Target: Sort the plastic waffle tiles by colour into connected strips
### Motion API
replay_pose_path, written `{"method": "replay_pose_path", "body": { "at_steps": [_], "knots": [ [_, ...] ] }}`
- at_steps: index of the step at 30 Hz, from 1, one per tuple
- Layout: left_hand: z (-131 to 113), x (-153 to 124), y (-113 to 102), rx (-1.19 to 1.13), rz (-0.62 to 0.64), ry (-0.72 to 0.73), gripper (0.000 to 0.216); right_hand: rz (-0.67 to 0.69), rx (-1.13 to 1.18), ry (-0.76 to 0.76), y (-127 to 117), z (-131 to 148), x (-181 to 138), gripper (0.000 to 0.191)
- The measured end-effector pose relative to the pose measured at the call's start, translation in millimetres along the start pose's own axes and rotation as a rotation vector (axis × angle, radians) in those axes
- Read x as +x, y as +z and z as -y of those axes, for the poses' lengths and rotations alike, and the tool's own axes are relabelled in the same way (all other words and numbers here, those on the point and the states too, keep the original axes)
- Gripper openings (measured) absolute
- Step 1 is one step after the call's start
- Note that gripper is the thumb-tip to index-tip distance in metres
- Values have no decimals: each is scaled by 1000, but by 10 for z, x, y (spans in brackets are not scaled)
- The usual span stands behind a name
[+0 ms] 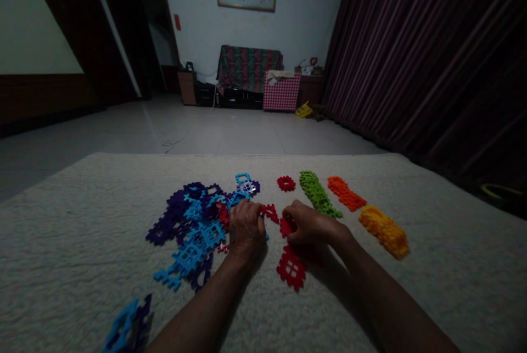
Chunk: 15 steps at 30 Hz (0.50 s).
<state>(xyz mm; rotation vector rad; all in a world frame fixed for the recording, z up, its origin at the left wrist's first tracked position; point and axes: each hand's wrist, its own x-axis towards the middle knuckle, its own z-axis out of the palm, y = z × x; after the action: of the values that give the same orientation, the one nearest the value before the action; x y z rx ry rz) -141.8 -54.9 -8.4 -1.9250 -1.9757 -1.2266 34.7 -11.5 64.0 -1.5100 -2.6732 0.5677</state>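
My left hand is closed at the right edge of the blue and purple pile, its fingers curled down. A red triangular building piece sticks out at its fingertips. My right hand pinches another red building piece between thumb and fingers, partly covered by them. Just below it lies a red square window-like piece. Farther off, a red ring-shaped piece rests on its own. More red shows among the pile, left of my left hand.
Purple pieces and light blue pieces lie jumbled on the cream textured cover. Rows of green, orange and yellow pieces stand at right. Blue and purple pieces lie front left.
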Motion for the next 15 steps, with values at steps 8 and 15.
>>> {"method": "replay_pose_path", "body": {
  "at_steps": [8,15],
  "knots": [
    [-4,-4,7,-1,-12,2,29,-140,-17,-90,141,-192,119,39],
    [0,-9,-4,3,9,21,27,-287,94,93,225,-215,210,50]
  ]
}}
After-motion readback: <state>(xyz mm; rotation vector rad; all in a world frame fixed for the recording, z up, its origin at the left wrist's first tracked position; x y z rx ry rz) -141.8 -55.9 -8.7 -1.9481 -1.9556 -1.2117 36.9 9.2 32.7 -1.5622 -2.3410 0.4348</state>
